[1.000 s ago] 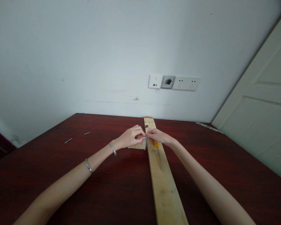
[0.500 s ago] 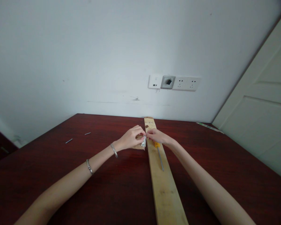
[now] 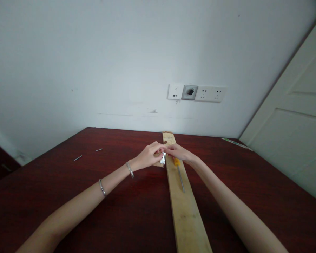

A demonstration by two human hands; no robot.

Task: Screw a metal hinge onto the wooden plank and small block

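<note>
My left hand (image 3: pixel 150 154) is closed in a pinch on a small silver metal hinge (image 3: pixel 162 159) with holes in it. Under that hand lies a thin brown piece (image 3: pixel 158 164), mostly hidden, perhaps cardboard or wood. My right hand (image 3: pixel 177 151) is closed at the hinge's upper end, its fingertips meeting those of the left; whatever they pinch is too small to make out. Both hands are over the left edge of a long pale wooden board (image 3: pixel 188 214). A screwdriver (image 3: pixel 180 178) with a yellow handle lies on the board, its handle partly under my right hand.
Two thin metal rods (image 3: pixel 78 158) lie at the left of the dark red table (image 3: pixel 121 218). A flat pale strip (image 3: pixel 237 144) rests at the back right edge. Behind stands a white wall with sockets (image 3: pixel 210 93); a white door (image 3: pixel 300 116) is at the right.
The fingers of my left hand have shifted slightly right, onto the fingertips of my right hand. The hinge is tilted a little differently and catches more light. Other things lie as before.
</note>
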